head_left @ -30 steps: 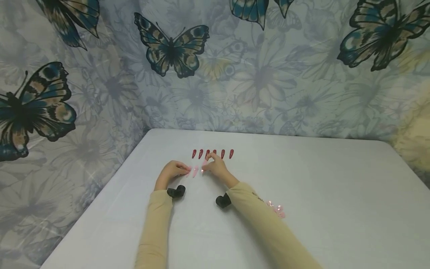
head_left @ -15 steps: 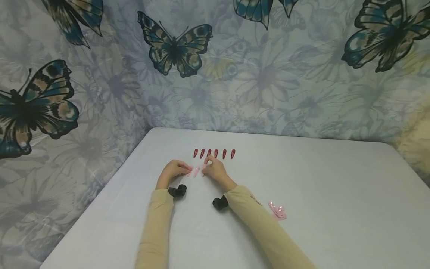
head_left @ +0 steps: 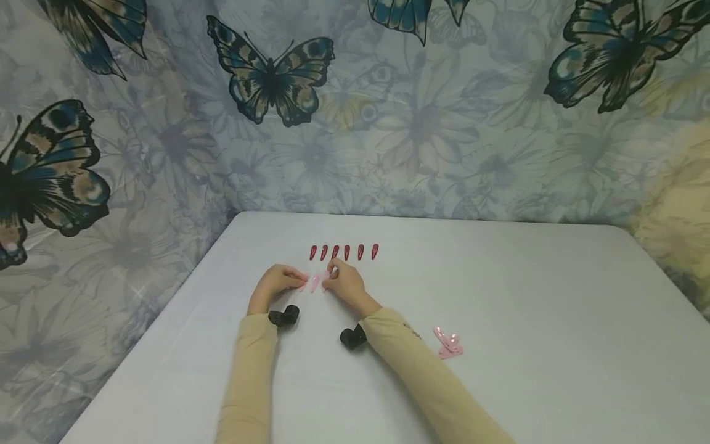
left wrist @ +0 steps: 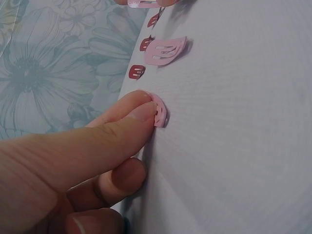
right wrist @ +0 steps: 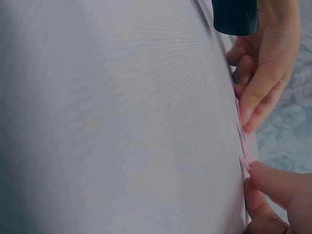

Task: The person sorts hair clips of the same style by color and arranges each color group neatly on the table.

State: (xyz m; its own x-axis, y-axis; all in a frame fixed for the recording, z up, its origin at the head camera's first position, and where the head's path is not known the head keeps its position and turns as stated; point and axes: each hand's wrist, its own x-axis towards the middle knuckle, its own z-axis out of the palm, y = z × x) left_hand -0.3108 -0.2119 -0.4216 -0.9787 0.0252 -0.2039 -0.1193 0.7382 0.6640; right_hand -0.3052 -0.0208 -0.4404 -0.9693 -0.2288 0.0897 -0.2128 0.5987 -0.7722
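In the head view, my left hand point(head_left: 275, 285) pinches a pink snap hair clip point(left wrist: 161, 112) between thumb and index finger, low on the white table. A second pink hair clip point(left wrist: 165, 51) lies just to its right, untouched, between the two hands. My right hand point(head_left: 349, 287) pinches a third pink hair clip point(left wrist: 142, 4) by its ends, beside the middle one; the fingers partly hide it. Beyond the hands, several red hair clips point(head_left: 346, 252) lie in a straight row, narrow and roughly parallel.
A small loose pile of pink hair clips point(head_left: 450, 346) lies to the right of the right forearm. Black wrist cameras point(head_left: 284, 316) sit at both cuffs. A butterfly-patterned cloth point(head_left: 421, 135) hangs behind the table point(head_left: 554, 296).
My right hand has come slightly nearer with its pink clip, uncovering the red clips its fingers overlapped. The left hand keeps its pinch. The head view has shifted a little.
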